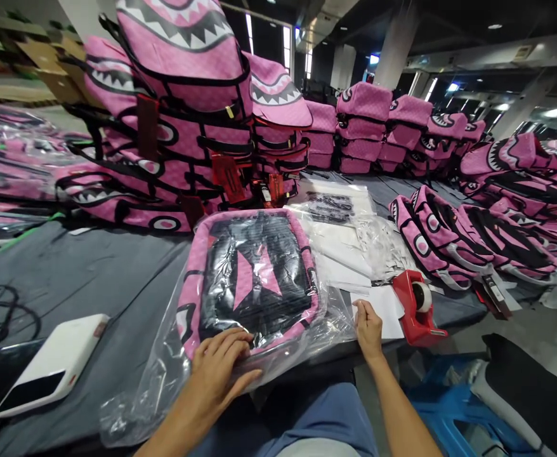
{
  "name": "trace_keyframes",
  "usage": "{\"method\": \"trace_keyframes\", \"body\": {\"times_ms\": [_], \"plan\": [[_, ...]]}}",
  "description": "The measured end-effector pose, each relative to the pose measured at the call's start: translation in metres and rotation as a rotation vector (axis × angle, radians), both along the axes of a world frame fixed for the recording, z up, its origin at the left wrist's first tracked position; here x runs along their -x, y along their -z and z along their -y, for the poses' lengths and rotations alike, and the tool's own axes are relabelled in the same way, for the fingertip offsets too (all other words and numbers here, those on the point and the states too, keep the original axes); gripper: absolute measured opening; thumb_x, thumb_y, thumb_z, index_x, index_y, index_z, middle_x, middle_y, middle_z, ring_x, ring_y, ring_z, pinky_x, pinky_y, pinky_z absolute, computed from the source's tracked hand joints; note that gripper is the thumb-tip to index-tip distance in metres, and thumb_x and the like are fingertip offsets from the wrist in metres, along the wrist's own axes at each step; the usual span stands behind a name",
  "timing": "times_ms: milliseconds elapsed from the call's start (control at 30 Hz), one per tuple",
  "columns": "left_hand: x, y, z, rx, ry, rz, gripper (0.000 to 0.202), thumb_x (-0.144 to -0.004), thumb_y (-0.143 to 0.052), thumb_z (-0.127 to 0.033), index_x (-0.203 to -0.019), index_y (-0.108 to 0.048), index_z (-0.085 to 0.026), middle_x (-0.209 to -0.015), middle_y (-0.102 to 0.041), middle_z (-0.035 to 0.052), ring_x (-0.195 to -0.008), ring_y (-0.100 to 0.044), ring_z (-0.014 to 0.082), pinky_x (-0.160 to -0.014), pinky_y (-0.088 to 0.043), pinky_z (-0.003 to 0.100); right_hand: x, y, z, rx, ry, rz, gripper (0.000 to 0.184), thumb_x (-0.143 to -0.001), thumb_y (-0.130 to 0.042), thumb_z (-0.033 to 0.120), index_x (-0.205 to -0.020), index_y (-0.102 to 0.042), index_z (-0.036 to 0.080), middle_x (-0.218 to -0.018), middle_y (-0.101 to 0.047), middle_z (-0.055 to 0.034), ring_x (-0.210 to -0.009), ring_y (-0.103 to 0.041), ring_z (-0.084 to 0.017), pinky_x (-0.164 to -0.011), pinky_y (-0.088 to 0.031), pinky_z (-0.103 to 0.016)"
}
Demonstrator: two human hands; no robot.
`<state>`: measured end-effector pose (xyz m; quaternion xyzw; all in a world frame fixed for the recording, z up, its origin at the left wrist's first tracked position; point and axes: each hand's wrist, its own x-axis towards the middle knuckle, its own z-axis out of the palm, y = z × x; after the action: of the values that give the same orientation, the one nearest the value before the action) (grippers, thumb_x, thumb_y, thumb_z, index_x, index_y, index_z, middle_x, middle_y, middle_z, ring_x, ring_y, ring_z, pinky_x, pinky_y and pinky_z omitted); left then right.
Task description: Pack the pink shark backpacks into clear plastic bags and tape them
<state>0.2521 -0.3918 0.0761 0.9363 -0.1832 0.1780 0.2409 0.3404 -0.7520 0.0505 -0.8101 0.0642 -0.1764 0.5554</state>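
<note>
A pink and black backpack (pixel 252 273) lies on the table in front of me, back panel up, inside a clear plastic bag (pixel 138 387). The bag's loose film spreads out past the backpack on both sides. My left hand (pixel 221 362) rests on the near edge of the bagged backpack, fingers stretched out and thumb apart. To the right, my right hand (pixel 368 325) is closed in a pinch on the edge of the plastic bag, beside white paper sheets (pixel 380 308). A red tape dispenser (pixel 416 311) with a roll of tape stands just right of that hand.
Stacked pink backpacks (pixel 178 120) with red tags rise behind. More backpacks (pixel 443 238) lie on the right. A white device (pixel 52 365) and black cables (pixel 5 317) are at left. Behind the paper lies a pack of black pieces (pixel 330 207). A blue stool (pixel 445 406) stands lower right.
</note>
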Motion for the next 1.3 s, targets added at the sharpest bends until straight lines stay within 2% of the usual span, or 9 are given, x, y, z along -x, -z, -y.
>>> {"method": "trace_keyframes", "body": {"times_ms": [167, 267, 533, 800, 900, 1000, 1100, 1200, 1300], "plan": [[-0.004, -0.001, -0.001, -0.014, -0.019, 0.225, 0.020, -0.101, -0.055, -0.038, -0.092, -0.071, -0.031, -0.087, -0.080, -0.0023, -0.085, -0.073, 0.0212, -0.087, -0.040, 0.039, 0.001, 0.002, 0.002, 0.031, -0.006, 0.013, 0.059, -0.095, -0.041, 0.073, -0.093, -0.067, 0.020, -0.054, -0.045, 0.0053, -0.048, -0.043, -0.014, -0.052, -0.040, -0.026], [-0.009, 0.002, -0.001, -0.022, -0.005, 0.319, 0.021, -0.103, -0.052, -0.033, -0.094, -0.071, -0.030, -0.082, -0.079, -0.0043, -0.080, -0.072, 0.0187, -0.089, -0.039, 0.038, 0.001, 0.007, 0.004, 0.050, 0.023, 0.028, 0.059, -0.095, -0.041, 0.072, -0.092, -0.069, 0.019, -0.060, -0.051, 0.0026, -0.052, -0.046, -0.014, -0.053, -0.041, -0.026], [-0.025, 0.004, 0.000, 0.132, 0.049, -0.056, 0.042, -0.105, -0.042, -0.051, -0.082, -0.066, -0.026, -0.084, -0.071, 0.0012, -0.081, -0.068, 0.0193, -0.077, -0.052, 0.033, -0.002, 0.011, 0.008, 0.142, 0.087, 0.001, 0.064, -0.092, -0.044, 0.077, -0.087, -0.072, 0.019, -0.056, -0.057, 0.0004, -0.051, -0.047, -0.015, -0.053, -0.039, -0.027], [-0.034, 0.002, 0.005, 0.226, 0.016, -0.140, 0.056, -0.101, -0.039, -0.064, -0.071, -0.068, -0.026, -0.077, -0.068, 0.0034, -0.070, -0.067, 0.0196, -0.067, -0.054, 0.031, -0.015, 0.006, 0.014, 0.502, 0.001, -0.104, 0.059, -0.098, -0.041, 0.069, -0.065, -0.061, 0.025, -0.054, -0.058, -0.0032, -0.049, -0.047, -0.017, -0.055, -0.030, -0.030], [-0.035, 0.001, 0.008, 0.237, 0.008, -0.113, 0.059, -0.101, -0.036, -0.065, -0.069, -0.067, -0.026, -0.074, -0.066, 0.0033, -0.068, -0.066, 0.0194, -0.065, -0.053, 0.032, -0.015, -0.003, 0.019, 0.562, 0.014, -0.124, 0.052, -0.098, -0.046, 0.066, -0.073, -0.066, 0.025, -0.058, -0.062, -0.0046, -0.051, -0.052, -0.019, -0.056, -0.028, -0.031], [-0.032, 0.004, 0.011, 0.234, -0.016, -0.102, 0.060, -0.102, -0.035, -0.064, -0.069, -0.066, -0.025, -0.076, -0.067, 0.0036, -0.070, -0.066, 0.0198, -0.066, -0.051, 0.033, 0.003, -0.023, 0.044, 0.584, 0.049, -0.079, 0.052, -0.100, -0.041, 0.064, -0.089, -0.071, 0.024, -0.082, -0.073, -0.0086, -0.063, -0.061, -0.021, -0.062, -0.036, -0.031], [-0.030, 0.009, 0.013, 0.233, -0.035, -0.108, 0.059, -0.103, -0.033, -0.060, -0.068, -0.064, -0.025, -0.076, -0.064, 0.0034, -0.070, -0.064, 0.0202, -0.066, -0.049, 0.034, 0.031, -0.049, 0.093, 0.658, 0.234, 0.000, 0.055, -0.097, -0.042, 0.067, -0.096, -0.073, 0.022, -0.098, -0.075, -0.0124, -0.075, -0.064, -0.023, -0.070, -0.041, -0.033], [-0.032, 0.016, 0.012, 0.219, -0.019, -0.101, 0.056, -0.104, -0.033, -0.055, -0.069, -0.064, -0.024, -0.075, -0.062, 0.0032, -0.070, -0.061, 0.0199, -0.068, -0.047, 0.035, 0.050, -0.069, 0.150, 0.753, 0.473, -0.032, 0.062, -0.088, -0.046, 0.075, -0.088, -0.076, 0.020, -0.090, -0.071, -0.0167, -0.077, -0.058, -0.028, -0.070, -0.040, -0.038], [-0.039, 0.020, 0.010, 0.199, -0.002, -0.142, 0.057, -0.104, -0.029, -0.054, -0.065, -0.059, -0.024, -0.072, -0.059, 0.0033, -0.066, -0.058, 0.0194, -0.066, -0.045, 0.035, 0.054, -0.074, 0.184, 0.543, 0.491, -0.178, 0.068, -0.069, -0.056, 0.086, -0.069, -0.073, 0.021, -0.071, -0.067, -0.0149, -0.070, -0.056, -0.028, -0.066, -0.042, -0.039]]}}
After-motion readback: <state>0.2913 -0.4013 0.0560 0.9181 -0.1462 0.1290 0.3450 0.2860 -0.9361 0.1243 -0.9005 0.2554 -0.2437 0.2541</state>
